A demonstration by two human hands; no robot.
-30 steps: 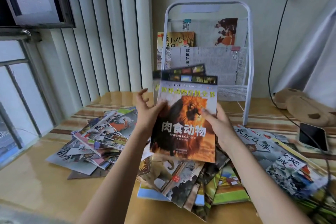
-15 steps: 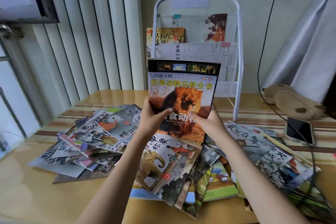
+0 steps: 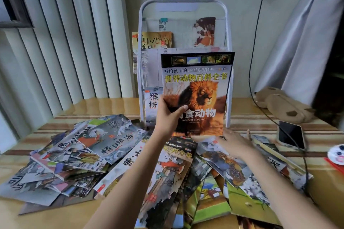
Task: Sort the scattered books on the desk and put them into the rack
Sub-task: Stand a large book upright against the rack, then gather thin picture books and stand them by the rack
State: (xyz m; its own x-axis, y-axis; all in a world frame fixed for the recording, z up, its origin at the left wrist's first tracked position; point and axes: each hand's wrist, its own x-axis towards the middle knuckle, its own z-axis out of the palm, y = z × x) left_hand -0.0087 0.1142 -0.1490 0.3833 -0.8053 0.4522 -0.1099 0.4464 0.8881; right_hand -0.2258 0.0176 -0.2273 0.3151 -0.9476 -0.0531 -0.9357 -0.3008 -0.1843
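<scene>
A lion-cover book (image 3: 199,87) stands upright in front of the white wire rack (image 3: 183,3). My left hand (image 3: 168,115) grips its lower left edge, thumb across the cover. My right hand (image 3: 235,143) has its fingers spread, low over the scattered books (image 3: 115,141) on the wooden desk (image 3: 115,105), just below the lion book's bottom right corner. The rack holds a yellow-brown book (image 3: 154,40) in a back tier, another book (image 3: 151,104) low at the front left, and clipped papers.
A phone (image 3: 291,135) on a black cable lies at the right. Behind it lies a brown plush toy (image 3: 281,105). A small round white item (image 3: 337,154) sits at the far right edge. Vertical blinds (image 3: 61,39) hang at the left, a curtain at the right.
My right hand let go of the lion book and dropped toward the pile. My left hand carried the book up and forward to the rack's front.
</scene>
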